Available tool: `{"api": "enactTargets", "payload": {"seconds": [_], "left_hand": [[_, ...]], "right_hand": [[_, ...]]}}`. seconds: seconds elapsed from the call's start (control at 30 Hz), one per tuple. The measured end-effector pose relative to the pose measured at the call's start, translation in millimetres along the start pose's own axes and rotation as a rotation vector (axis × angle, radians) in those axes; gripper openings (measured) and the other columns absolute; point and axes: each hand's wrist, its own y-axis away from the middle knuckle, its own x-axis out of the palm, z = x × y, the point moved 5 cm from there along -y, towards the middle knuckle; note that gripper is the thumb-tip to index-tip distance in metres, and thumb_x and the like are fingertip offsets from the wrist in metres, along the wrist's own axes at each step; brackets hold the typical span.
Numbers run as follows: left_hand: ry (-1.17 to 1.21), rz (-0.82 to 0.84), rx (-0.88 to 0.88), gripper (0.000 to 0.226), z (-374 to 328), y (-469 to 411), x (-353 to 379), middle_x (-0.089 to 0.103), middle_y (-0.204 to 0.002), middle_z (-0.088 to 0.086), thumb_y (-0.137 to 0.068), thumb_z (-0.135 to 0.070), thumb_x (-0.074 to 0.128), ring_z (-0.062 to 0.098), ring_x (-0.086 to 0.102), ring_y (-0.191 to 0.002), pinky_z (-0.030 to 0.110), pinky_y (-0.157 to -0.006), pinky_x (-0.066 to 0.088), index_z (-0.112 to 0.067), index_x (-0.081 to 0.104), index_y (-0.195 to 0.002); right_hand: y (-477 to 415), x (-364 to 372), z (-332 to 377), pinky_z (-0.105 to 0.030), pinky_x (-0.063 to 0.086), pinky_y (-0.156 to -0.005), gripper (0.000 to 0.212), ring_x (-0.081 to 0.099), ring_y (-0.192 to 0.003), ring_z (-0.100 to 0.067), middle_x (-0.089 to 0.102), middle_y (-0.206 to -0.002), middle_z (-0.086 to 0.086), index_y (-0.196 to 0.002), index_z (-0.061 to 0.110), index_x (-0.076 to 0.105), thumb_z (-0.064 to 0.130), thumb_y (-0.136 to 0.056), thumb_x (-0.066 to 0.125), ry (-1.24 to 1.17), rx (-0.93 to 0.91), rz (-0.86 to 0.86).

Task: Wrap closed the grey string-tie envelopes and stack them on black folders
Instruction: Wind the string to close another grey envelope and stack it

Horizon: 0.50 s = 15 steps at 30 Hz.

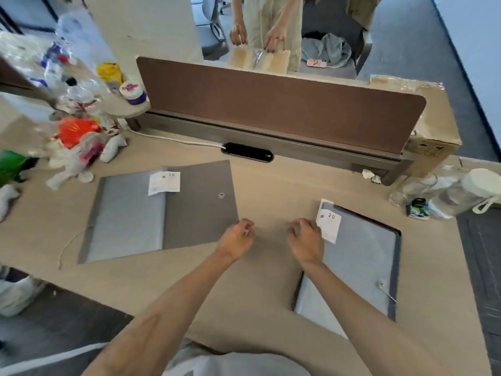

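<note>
- On the desk [206, 280], one grey string-tie envelope [360, 267] is lying at about four o'clock from the hands, resting on a black folder [398, 267] whose dark rim is showing along its far and right edges; its button [382, 284] is at the near end with a short string beside it, so it is looking closed and stacked, though the wrap itself is too small to confirm.
- A second grey envelope [160, 210] is lying at about ten o'clock, its flap looking open, its washer [221, 195] bare and its string [67, 245] trailing loose off the left edge; by this judgement it is waiting to be wrapped and stacked.
- The left hand [236, 237] is hovering loosely curled, fingers bent inward, just beside that envelope's near right corner; contact cannot be told.
- The right hand [306, 240] is likewise half-curled, holding nothing visible, its fingers near the white label [328, 223] of the stacked envelope.
</note>
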Motion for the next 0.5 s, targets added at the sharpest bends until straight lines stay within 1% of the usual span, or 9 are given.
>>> {"api": "enactTargets", "payload": {"seconds": [0.07, 0.13, 0.23, 0.33, 0.43, 0.5], "left_hand": [[0.002, -0.046, -0.043, 0.027, 32, -4, -29, 0.068, -0.111, 0.014, -0.088, -0.007, 0.053, 0.03, 0.064, -0.102, 0.028, -0.09, 0.044, -0.005, 0.063, -0.114], [0.01, -0.079, -0.081, 0.025, 65, -6, -58, 0.068, -0.109, 0.015, -0.088, -0.007, 0.052, 0.032, 0.063, -0.101, 0.034, -0.091, 0.048, -0.005, 0.063, -0.11], [0.012, -0.101, -0.124, 0.026, 111, -6, -100, 0.065, -0.11, 0.012, -0.088, -0.009, 0.051, 0.03, 0.062, -0.101, 0.034, -0.089, 0.048, -0.008, 0.062, -0.112], [-0.043, -0.112, -0.155, 0.029, 157, -11, -135, 0.06, -0.118, 0.011, -0.089, -0.016, 0.05, 0.029, 0.057, -0.11, 0.037, -0.094, 0.047, -0.014, 0.059, -0.117], [-0.088, -0.094, -0.163, 0.038, 193, -24, -164, 0.05, -0.135, 0.008, -0.089, -0.019, 0.052, 0.027, 0.049, -0.123, 0.038, -0.102, 0.043, -0.018, 0.055, -0.126], [-0.103, -0.049, -0.15, 0.047, 210, -33, -175, 0.038, -0.149, 0.004, -0.087, -0.021, 0.055, 0.022, 0.039, -0.135, 0.038, -0.107, 0.039, -0.024, 0.049, -0.134]], "right_hand": [[0, 26, 32, -0.039, 0.042, -0.098, 0.027, 0.049, -0.117, -0.03, 0.057, -0.122, -0.007, -0.11, 0.016, 0.063, 0.024, -0.086, 0.053, -0.007, -0.083, 0.035], [1, 54, 61, -0.038, 0.042, -0.098, 0.028, 0.052, -0.115, -0.03, 0.059, -0.121, -0.009, -0.11, 0.015, 0.063, 0.024, -0.086, 0.053, -0.01, -0.101, 0.095], [-1, 95, 94, -0.034, 0.045, -0.093, 0.026, 0.059, -0.11, -0.031, 0.065, -0.117, -0.013, -0.108, 0.012, 0.064, 0.02, -0.085, 0.056, -0.093, -0.006, 0.181], [-6, 129, 114, -0.034, 0.045, -0.092, 0.026, 0.06, -0.109, -0.03, 0.066, -0.115, -0.013, -0.108, 0.012, 0.062, 0.022, -0.085, 0.056, -0.121, 0.113, 0.235], [-11, 153, 122, -0.036, 0.045, -0.096, 0.036, 0.058, -0.113, -0.03, 0.064, -0.12, -0.015, -0.116, 0.011, 0.059, 0.028, -0.084, 0.055, -0.089, 0.223, 0.252], [-12, 161, 127, -0.038, 0.045, -0.098, 0.037, 0.057, -0.115, -0.031, 0.064, -0.121, -0.016, -0.116, 0.009, 0.058, 0.027, -0.085, 0.057, -0.08, 0.279, 0.211]]}}
